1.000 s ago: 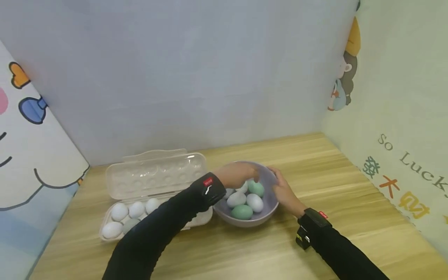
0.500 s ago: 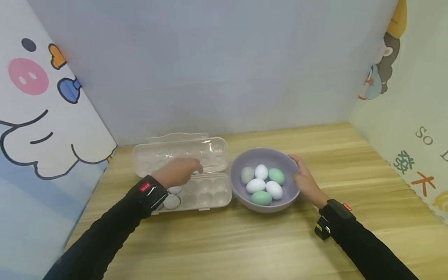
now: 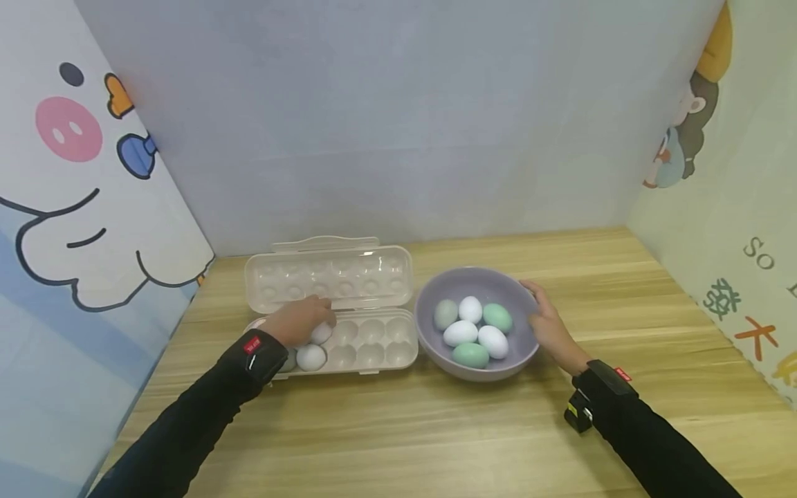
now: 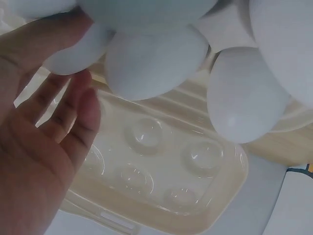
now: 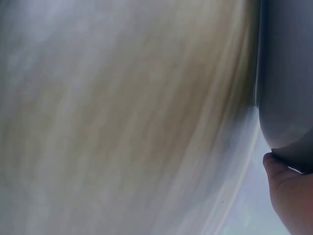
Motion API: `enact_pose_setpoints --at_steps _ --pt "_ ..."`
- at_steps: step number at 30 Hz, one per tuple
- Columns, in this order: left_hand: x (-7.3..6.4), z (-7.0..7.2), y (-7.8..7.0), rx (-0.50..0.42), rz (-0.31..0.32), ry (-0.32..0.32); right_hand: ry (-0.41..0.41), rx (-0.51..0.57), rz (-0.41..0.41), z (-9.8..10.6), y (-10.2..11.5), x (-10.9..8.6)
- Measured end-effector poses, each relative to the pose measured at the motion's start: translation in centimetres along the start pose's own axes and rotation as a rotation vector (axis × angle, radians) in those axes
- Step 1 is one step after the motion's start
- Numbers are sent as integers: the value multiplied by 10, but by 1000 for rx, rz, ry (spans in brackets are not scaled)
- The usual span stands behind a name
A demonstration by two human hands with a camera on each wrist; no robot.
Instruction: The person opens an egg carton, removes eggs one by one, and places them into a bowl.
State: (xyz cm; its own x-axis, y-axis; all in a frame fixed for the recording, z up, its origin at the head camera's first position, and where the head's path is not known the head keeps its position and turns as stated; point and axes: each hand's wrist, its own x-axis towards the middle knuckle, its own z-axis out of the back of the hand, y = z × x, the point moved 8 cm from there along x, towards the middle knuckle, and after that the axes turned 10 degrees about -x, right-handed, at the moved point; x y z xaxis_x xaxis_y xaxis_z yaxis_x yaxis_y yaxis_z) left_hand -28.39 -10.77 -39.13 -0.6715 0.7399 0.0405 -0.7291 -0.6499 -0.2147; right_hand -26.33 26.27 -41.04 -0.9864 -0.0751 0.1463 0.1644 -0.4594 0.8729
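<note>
Over from the bowl (image 3: pixel 476 374), your left hand (image 3: pixel 294 322) pinches a white egg (image 4: pixel 80 55) at the open carton (image 3: pixel 371 333), seemingly one more nearly stowed, while your right hand (image 3: pixel 554 333) grips the bowl by its side.

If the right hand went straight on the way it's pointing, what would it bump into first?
Probably the purple bowl, because the right hand is touching it. Exact depth is hard to judge.
</note>
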Motion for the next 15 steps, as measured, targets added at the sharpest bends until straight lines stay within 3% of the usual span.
enact_pose_setpoints --at_steps 3,9,12,15 --pt "1 1 -3 33 -16 -12 0 0 0 1 0 0" --pt "2 4 1 -14 -6 1 -2 -12 -4 3 -1 1" --pt "3 11 1 -35 -2 -22 0 -4 -5 2 -1 0" --pt "8 23 -8 -26 -14 -62 2 2 -6 1 0 -2"
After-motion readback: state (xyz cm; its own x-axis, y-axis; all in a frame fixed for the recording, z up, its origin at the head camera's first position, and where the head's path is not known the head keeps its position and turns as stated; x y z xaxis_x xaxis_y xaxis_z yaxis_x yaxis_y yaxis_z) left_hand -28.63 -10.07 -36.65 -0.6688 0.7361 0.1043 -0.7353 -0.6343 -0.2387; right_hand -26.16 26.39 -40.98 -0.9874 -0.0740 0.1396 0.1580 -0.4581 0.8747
